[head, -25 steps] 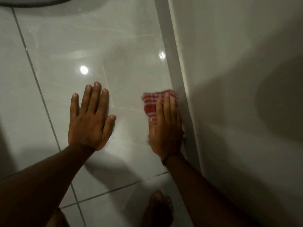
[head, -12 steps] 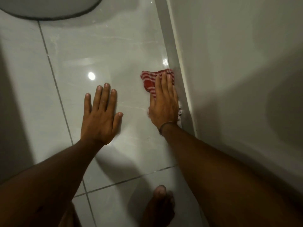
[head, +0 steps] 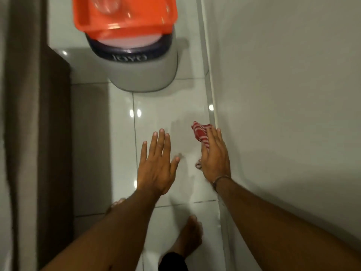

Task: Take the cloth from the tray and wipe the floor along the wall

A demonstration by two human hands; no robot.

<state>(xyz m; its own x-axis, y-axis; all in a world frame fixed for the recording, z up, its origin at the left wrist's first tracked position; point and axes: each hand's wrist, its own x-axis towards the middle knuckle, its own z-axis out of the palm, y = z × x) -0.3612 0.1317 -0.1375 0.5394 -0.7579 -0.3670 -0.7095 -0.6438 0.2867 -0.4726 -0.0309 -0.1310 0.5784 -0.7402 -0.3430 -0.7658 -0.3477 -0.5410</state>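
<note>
Right hand [head: 214,155] has slid the cloth [head: 201,133] further along the wall [head: 283,94], pressing it flat; left hand [head: 156,163] open, empty on floor [head: 121,143]; wiping under way

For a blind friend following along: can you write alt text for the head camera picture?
A person's right hand presses a red-and-white striped cloth onto glossy tiled floor beside a pale wall, while the left hand lies flat alongside. Ahead, an orange tray sits atop a grey container.

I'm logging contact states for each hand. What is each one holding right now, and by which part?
The right hand presses the red-striped cloth flat under its palm and fingers; no pinch grip shows. The left hand holds nothing.
</note>
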